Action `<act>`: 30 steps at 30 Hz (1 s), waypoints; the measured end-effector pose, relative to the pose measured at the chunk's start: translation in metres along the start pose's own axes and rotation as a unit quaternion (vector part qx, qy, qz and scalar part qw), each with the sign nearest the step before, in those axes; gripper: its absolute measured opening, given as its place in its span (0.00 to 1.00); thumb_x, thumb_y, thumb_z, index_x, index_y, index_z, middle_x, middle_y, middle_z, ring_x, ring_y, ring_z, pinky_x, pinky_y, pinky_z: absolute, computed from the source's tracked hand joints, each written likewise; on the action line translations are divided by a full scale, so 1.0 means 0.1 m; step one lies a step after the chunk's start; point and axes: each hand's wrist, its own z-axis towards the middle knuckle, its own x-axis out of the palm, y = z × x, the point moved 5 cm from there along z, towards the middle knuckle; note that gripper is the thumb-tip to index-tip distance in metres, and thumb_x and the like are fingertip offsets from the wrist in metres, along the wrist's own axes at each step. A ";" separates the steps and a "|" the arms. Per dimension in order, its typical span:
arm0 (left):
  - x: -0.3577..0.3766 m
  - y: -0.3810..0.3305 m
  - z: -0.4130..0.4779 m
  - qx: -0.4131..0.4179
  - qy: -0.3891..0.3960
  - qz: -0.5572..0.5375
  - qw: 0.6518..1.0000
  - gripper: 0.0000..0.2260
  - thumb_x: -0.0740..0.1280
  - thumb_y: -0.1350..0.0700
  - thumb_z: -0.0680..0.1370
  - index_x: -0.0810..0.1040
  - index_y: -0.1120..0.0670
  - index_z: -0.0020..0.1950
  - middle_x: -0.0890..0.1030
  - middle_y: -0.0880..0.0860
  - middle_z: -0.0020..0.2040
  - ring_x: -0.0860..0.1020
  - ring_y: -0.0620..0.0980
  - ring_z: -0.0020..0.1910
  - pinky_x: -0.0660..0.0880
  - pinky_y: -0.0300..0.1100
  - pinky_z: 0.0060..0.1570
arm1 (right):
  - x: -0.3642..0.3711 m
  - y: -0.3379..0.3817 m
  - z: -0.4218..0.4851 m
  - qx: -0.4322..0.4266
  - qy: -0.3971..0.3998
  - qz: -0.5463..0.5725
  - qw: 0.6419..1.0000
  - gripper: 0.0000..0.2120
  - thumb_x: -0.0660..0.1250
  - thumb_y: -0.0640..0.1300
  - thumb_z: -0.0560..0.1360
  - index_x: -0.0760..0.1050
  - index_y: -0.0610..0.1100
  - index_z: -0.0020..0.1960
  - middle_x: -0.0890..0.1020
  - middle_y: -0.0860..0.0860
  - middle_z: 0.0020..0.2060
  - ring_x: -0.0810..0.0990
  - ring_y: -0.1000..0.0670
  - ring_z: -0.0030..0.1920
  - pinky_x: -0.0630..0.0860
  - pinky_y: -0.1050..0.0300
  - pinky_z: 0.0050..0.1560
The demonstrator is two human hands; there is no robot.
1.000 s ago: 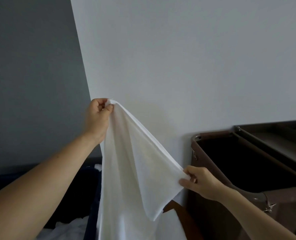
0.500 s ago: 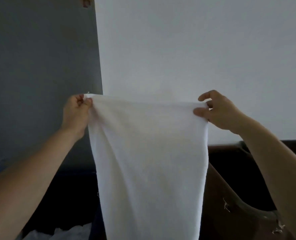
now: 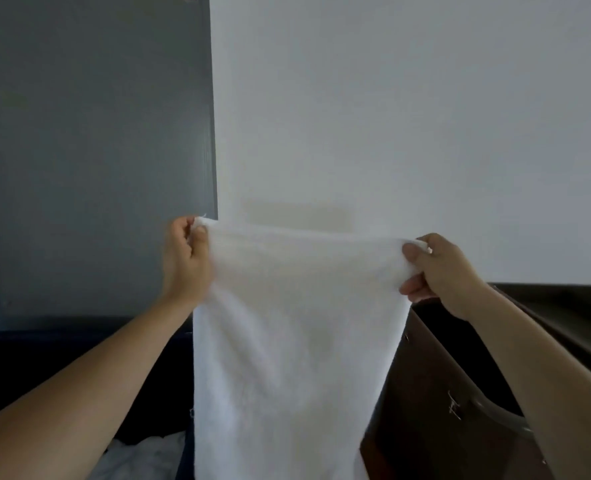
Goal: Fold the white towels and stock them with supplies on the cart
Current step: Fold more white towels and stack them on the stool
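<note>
A white towel [image 3: 287, 341] hangs spread out in front of me, its top edge stretched level between my hands. My left hand [image 3: 183, 261] pinches the top left corner with curled fingers. My right hand [image 3: 439, 268] grips the top right corner, thumb on the near side. The towel's lower end runs out of view at the bottom. The brown cart [image 3: 443, 393] stands at the lower right, partly behind the towel and my right arm.
A white wall [image 3: 391, 116] faces me, with a grey panel [image 3: 89, 150] to its left. A dark blue bin [image 3: 44, 358] at the lower left holds more white linen [image 3: 148, 459]. The cart's dark top shelf [image 3: 564, 306] reaches to the right edge.
My right hand slid along the towel's edge and rose from low right to level with my left hand. The towel went from a draped diagonal to a flat, stretched sheet.
</note>
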 end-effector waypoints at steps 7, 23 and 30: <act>0.06 0.24 -0.08 -0.220 0.070 -0.101 0.968 0.15 0.64 0.51 0.70 0.62 0.50 0.27 0.62 0.45 0.25 0.61 0.43 0.25 0.58 0.39 0.26 | -0.04 -0.06 0.06 -0.022 0.047 0.078 0.996 0.18 0.75 0.53 0.72 0.79 0.39 0.52 0.84 0.37 0.37 0.83 0.40 0.34 0.79 0.41 0.45; -0.03 -0.13 0.88 -0.090 0.072 -0.014 0.993 0.10 0.67 0.46 0.79 0.77 0.49 0.40 0.77 0.51 0.39 0.71 0.46 0.37 0.68 0.43 0.37 | -0.11 0.75 0.48 -0.147 -0.055 0.090 0.984 0.14 0.73 0.43 0.75 0.72 0.42 0.56 0.82 0.42 0.37 0.82 0.44 0.25 0.77 0.56 0.23; -0.13 -0.31 1.02 -0.112 0.053 -0.070 0.990 0.11 0.67 0.47 0.79 0.79 0.44 0.36 0.75 0.46 0.35 0.73 0.47 0.32 0.71 0.36 0.20 | -0.23 1.14 0.42 -0.194 -0.058 0.061 0.977 0.09 0.71 0.44 0.77 0.72 0.41 0.48 0.81 0.43 0.34 0.83 0.45 0.26 0.78 0.54 0.23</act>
